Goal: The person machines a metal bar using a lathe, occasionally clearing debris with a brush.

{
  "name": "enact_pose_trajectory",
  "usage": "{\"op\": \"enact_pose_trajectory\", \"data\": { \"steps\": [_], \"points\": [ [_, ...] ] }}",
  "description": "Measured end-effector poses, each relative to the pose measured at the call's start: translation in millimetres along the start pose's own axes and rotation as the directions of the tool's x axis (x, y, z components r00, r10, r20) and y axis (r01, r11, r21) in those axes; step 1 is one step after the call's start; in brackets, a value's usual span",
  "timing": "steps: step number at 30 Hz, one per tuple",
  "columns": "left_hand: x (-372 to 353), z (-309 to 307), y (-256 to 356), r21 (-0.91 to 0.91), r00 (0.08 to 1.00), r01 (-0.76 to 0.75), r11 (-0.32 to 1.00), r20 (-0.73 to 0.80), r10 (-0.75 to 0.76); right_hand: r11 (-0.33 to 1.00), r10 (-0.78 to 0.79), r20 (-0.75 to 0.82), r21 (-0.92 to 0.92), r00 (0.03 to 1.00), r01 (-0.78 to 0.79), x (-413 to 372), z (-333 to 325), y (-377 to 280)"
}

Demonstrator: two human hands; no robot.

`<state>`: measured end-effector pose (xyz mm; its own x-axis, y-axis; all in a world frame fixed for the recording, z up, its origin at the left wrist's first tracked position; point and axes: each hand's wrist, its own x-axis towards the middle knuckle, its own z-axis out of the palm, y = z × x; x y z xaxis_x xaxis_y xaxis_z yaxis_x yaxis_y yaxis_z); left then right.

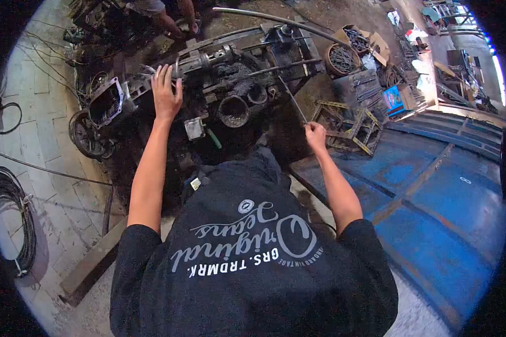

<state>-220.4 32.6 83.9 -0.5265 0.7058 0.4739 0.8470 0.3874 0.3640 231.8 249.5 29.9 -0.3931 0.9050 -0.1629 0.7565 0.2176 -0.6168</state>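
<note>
My left hand (166, 95) lies on the top left part of a dark, greasy lathe-like machine (211, 60), its fingers stretched out and slightly apart. My right hand (315, 136) is closed round the near end of a thin metal rod (294, 101). The rod slants up and left to the machine's right side, where its far end overlaps the dark metalwork. Between my hands are a round, chip-covered opening (233, 111) and a small pale box (195, 128) with a green handle-like piece (213, 138) beside it.
A long metal bar (281, 21) arches over the machine's far side. On the right stand a yellow-edged metal frame (362, 132), a basket of metal pieces (343, 59) and a blue metal panel (433, 202). Coiled cable (11, 219) lies left. Another person's arm (167, 22) shows at the top.
</note>
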Motion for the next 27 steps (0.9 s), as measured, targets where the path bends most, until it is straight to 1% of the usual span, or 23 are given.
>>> {"op": "enact_pose_trajectory", "data": {
  "steps": [1,3,4,5,6,7,9,11,12,13,15,16,18,19,21,22,23,25,26,27],
  "points": [
    [1.3,15.1,17.8,0.016,1.000,0.001,1.000,0.011,-0.001,1.000,0.004,0.015,0.012,1.000,-0.004,12.9,0.0,21.9],
    [-1.8,39.3,51.7,0.040,0.994,0.016,0.999,0.106,-0.020,0.998,0.060,0.022,0.003,0.998,-0.060,29.5,5.6,63.7],
    [-1.3,50.3,65.3,0.025,0.991,-0.004,1.000,0.134,0.000,0.999,0.015,0.034,0.044,0.999,-0.016,42.9,12.1,80.7],
    [-1.0,60.3,76.2,0.046,0.985,-0.007,0.999,0.175,-0.001,0.998,0.022,0.040,0.061,0.999,-0.024,60.4,22.3,94.1],
    [0.6,67.5,89.4,0.056,0.981,-0.004,0.998,0.194,-0.007,0.994,-0.016,-0.029,0.105,0.999,0.019,73.8,30.8,95.1],
    [1.4,74.1,101.8,0.066,0.977,0.004,0.998,0.212,-0.018,0.987,-0.052,-0.098,0.144,0.994,0.066,88.1,39.1,93.4],
    [-0.9,84.3,121.5,0.090,0.967,0.005,0.996,0.253,-0.028,0.995,-0.026,-0.078,0.093,0.997,0.033,121.3,51.9,82.9],
    [0.5,91.0,136.8,0.115,0.960,0.006,0.993,0.277,-0.038,0.991,0.001,-0.116,0.136,0.993,0.015,151.0,74.4,70.5],
    [-3.3,89.7,142.8,0.114,0.956,0.028,0.993,0.287,-0.060,0.986,0.048,-0.084,0.164,0.995,-0.034,165.4,87.5,63.0],
    [-3.9,89.7,149.1,0.115,0.953,0.051,0.992,0.291,-0.082,0.981,0.052,-0.078,0.193,0.996,-0.036,175.2,84.8,44.1],
    [-5.9,85.6,160.4,0.138,0.954,0.046,0.989,0.288,-0.084,0.984,0.020,-0.182,0.177,0.983,0.012,196.0,95.4,23.4],
    [-9.2,81.5,166.5,0.142,0.950,0.066,0.988,0.294,-0.105,0.983,0.013,-0.168,0.182,0.986,0.018,202.2,99.7,20.0],
    [-15.1,74.3,174.1,0.145,0.944,0.096,0.985,0.301,-0.137,0.971,-0.101,-0.288,0.178,0.952,0.157,215.2,105.6,14.2],
    [-20.8,70.9,175.2,0.153,0.944,0.102,0.983,0.296,-0.144,0.969,-0.108,-0.283,0.183,0.953,0.164,218.4,107.9,13.4],
    [-29.2,65.2,176.2,0.164,0.932,0.122,0.979,0.320,-0.169,0.985,-0.158,-0.208,-0.100,0.965,0.140,227.8,109.6,16.5],
    [-34.5,63.7,175.1,0.172,0.930,0.130,0.977,0.320,-0.180,0.978,-0.179,-0.220,-0.142,0.959,0.150,230.0,112.4,19.2],
    [-38.0,63.6,172.8,0.178,0.930,0.134,0.975,0.318,-0.186,0.978,-0.183,-0.214,-0.139,0.959,0.156,232.4,114.8,22.2],
    [-46.8,60.5,170.9,0.185,0.915,0.159,0.970,0.340,-0.215,0.978,-0.146,-0.147,-0.169,0.978,0.121,230.2,110.2,20.1],
    [-51.3,60.6,168.1,0.189,0.914,0.170,0.967,0.338,-0.226,0.971,-0.147,-0.172,-0.212,0.974,0.109,229.6,110.0,16.7],
    [-53.4,60.3,168.6,0.196,0.914,0.177,0.965,0.331,-0.235,0.970,-0.154,-0.155,-0.214,0.976,0.119,229.4,107.9,19.1]
  ]
}}
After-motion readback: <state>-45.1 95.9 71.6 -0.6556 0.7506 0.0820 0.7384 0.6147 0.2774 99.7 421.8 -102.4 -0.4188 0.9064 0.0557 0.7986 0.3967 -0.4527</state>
